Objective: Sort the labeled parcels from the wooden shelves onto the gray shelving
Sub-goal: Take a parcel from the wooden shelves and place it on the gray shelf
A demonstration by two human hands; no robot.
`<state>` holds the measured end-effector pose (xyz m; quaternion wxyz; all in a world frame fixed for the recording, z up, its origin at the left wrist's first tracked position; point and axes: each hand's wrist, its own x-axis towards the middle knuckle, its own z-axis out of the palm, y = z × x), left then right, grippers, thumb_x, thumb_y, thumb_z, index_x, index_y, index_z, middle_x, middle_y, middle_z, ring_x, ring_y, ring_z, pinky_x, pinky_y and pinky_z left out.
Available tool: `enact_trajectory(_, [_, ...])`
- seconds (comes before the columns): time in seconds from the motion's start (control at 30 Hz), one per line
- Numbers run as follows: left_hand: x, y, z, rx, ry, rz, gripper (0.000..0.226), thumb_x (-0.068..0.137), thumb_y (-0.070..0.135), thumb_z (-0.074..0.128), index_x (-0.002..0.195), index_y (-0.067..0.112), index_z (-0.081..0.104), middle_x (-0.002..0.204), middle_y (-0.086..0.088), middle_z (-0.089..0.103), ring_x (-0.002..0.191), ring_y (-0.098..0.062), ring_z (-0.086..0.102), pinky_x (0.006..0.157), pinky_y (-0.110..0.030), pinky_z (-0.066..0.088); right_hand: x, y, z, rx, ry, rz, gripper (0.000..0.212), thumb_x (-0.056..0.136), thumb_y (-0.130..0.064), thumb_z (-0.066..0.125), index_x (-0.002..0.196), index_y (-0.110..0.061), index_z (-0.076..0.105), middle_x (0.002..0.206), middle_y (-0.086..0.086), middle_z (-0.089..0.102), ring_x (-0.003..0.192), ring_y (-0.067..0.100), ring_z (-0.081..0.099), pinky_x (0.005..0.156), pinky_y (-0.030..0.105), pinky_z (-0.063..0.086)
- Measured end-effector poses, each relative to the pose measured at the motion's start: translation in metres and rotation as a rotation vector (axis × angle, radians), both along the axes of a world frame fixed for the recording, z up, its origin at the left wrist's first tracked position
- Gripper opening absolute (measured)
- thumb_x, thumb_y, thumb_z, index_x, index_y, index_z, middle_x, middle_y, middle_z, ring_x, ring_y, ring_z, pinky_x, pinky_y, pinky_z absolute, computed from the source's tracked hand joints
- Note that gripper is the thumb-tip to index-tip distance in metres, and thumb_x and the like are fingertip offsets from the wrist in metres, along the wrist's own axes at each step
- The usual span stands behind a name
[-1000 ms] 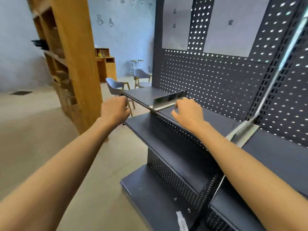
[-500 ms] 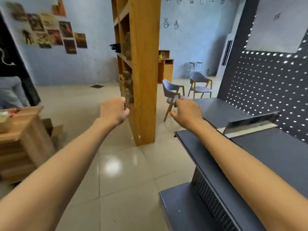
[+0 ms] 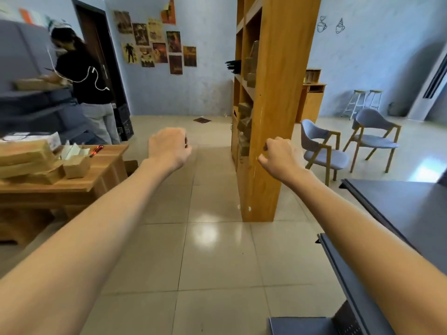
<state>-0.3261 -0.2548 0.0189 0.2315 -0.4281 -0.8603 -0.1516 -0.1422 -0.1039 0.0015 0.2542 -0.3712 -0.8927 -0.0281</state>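
Ahead, the wooden shelves (image 3: 271,112) stand just beyond both empty hands.

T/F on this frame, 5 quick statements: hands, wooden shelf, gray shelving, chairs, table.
1. Both hands hold parcels. False: the left hand and right hand are curled and hold nothing.
2. The wooden shelf holds parcels. True.
3. The gray shelving is on the left. False: it is on the right.
4. Two chairs stand right of the wooden shelf. True.
5. The table holds boxes. True.
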Motion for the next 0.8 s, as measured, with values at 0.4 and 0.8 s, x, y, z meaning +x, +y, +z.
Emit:
enact_trajectory(0.4, [-0.197,0.141,-0.011,0.012,-0.023,-0.035,0.016,0.091,0.019,0.051,0.096,0.012,0.065,0.098,-0.007,0.067,0.096,-0.031,0.059,0.068,-0.032,0.042,-0.177,0.122,0.005,0.038,-0.029,-0.022,0.022,0.097,-0.027,0.052,0.104,-0.009,0.064,0.093,0.005,0.061,0.085,0.019,0.058,0.073,0.029,0.05])
enact_trajectory(0.8, [-0.363,0.284,-0.011,0.02,-0.006,-0.107,0.018,0.09,0.018,0.052,0.097,0.009,0.066,0.1,-0.011,0.066,0.095,-0.035,0.06,0.069,-0.034,0.042,-0.331,0.249,0.003,0.05,-0.058,-0.106,0.021,0.098,-0.027,0.049,0.103,-0.01,0.062,0.102,0.007,0.062,0.094,0.021,0.057,0.081,0.031,0.048])
